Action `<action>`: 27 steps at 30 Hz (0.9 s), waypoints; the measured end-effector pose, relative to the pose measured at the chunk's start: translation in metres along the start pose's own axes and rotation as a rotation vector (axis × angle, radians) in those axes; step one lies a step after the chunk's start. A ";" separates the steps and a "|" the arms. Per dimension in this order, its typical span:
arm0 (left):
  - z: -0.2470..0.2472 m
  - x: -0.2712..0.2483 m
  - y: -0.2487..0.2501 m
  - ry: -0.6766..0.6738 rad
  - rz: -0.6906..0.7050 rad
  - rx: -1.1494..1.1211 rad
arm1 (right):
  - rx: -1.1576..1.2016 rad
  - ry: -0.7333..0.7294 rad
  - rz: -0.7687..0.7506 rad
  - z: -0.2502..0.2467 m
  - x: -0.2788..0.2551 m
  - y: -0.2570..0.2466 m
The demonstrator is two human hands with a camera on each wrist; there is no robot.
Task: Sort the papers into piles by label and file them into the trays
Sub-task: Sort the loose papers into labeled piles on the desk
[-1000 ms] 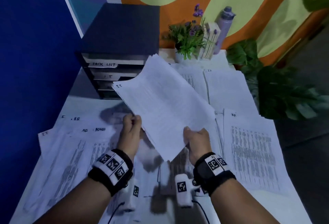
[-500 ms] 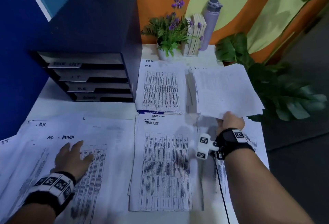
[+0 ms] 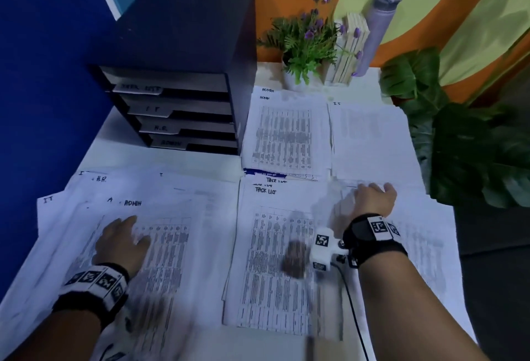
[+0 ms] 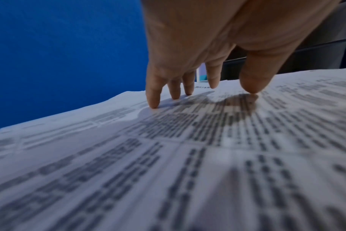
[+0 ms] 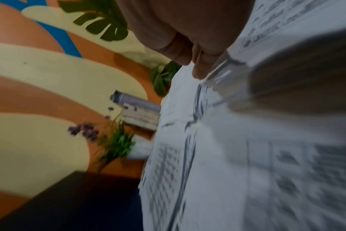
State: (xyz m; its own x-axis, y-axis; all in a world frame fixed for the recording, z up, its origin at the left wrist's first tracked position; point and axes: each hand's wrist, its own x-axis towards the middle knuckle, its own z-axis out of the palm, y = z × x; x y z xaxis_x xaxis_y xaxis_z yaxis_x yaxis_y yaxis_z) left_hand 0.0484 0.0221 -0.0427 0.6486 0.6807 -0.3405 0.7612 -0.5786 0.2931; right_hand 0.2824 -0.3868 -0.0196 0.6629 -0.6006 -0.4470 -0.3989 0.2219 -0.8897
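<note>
Printed sheets cover the white table. My left hand point(image 3: 134, 231) point(image 4: 203, 100) lies flat, fingertips pressing on the loose spread of sheets point(image 3: 177, 205), the top one marked ADMIN. My right hand point(image 3: 370, 191) point(image 5: 196, 67) sits at the near edge of the IT pile point(image 3: 370, 137), fingers curled on the edge of its top sheet; that view is blurred. An ADMIN pile point(image 3: 286, 131) lies left of the IT pile, and a TASK LIST pile point(image 3: 275, 260) lies between my arms. More sheets point(image 3: 424, 246) lie under my right wrist. The dark tray unit point(image 3: 183, 45) with labelled trays stands at the back left.
A potted plant with purple flowers point(image 3: 307, 45), pale books point(image 3: 350, 51) and a grey bottle point(image 3: 378, 28) stand along the back wall. A large leafy plant point(image 3: 473, 145) crowds the table's right edge. A blue wall point(image 3: 43, 74) bounds the left side.
Both hands held one IT sheet up a second ago. The left hand let go and came down flat on the left spread; the right hand carried the sheet onto the IT pile.
</note>
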 end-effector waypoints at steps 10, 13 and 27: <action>-0.047 -0.013 -0.073 -0.017 -0.239 -0.025 | -0.468 -0.835 -0.136 0.039 -0.189 0.085; -0.048 -0.017 -0.088 -0.054 -0.234 -0.001 | -0.790 -1.053 -0.234 0.045 -0.230 0.111; -0.047 -0.017 -0.112 -0.096 -0.188 -0.453 | -0.809 -0.875 -0.336 0.075 -0.284 0.138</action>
State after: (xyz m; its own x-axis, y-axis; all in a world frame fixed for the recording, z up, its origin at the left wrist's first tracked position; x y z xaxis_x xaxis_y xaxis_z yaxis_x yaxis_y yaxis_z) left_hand -0.0481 0.0967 -0.0280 0.5140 0.6975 -0.4994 0.8010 -0.1820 0.5703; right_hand 0.0868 -0.1279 -0.0224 0.8842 0.2480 -0.3958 -0.1978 -0.5688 -0.7984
